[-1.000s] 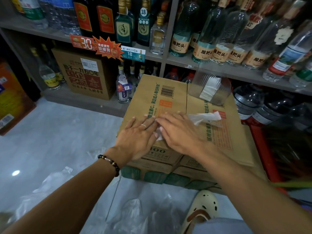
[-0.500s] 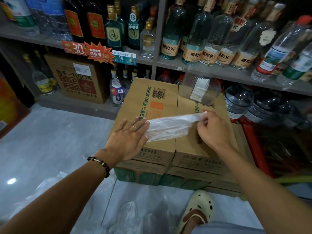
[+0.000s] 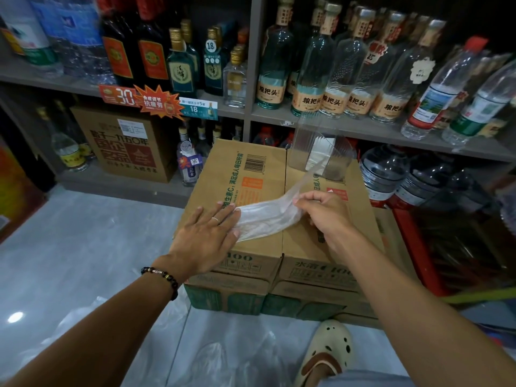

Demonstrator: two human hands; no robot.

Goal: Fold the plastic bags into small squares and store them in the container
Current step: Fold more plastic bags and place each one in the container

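Now the right hand (image 3: 324,216) grip has lifted the plastic bag (image 3: 268,219) strip higher, left hand (image 3: 208,236) still flat.

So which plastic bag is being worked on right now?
The folded strip of plastic bag on the cardboard box: left hand presses one end, right hand pinches the other. The other bags lie loose on the floor.

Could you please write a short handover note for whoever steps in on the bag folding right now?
Left hand: flat, pressing one end of the plastic bag onto the cardboard box.
Right hand: pinching the bag's other part, lifted off the box.
Clear container: at the box's far edge, folded white bags inside.
Done: bag flattened into a strip.
Left: fold it to a square, store it; more bags lie on the floor.
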